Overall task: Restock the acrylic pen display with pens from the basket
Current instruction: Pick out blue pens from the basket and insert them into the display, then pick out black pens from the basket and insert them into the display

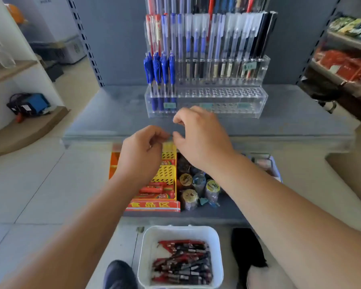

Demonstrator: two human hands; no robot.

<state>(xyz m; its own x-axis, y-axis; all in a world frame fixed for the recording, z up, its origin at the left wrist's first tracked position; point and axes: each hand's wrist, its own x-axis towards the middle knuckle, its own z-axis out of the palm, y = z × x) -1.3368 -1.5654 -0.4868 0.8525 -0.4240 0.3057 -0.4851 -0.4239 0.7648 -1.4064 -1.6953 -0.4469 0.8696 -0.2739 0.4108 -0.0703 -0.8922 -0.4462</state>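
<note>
The clear acrylic pen display stands on the grey shelf. Four blue pens fill the left end of its front tier; the rest of that tier shows empty holes. The back tiers hold several red, blue, clear and black pens. On the floor below sits the white basket with several red-and-black pens. My left hand hovers at the shelf's front edge with fingers curled in; no pen shows in it. My right hand is just before the display, thumb and forefinger apart, holding nothing.
A lower shelf under my hands carries a yellow and orange tray of red packets and several wrapped rolls. My shoes flank the basket. Another rack with goods stands on the right, and wooden shelves on the left.
</note>
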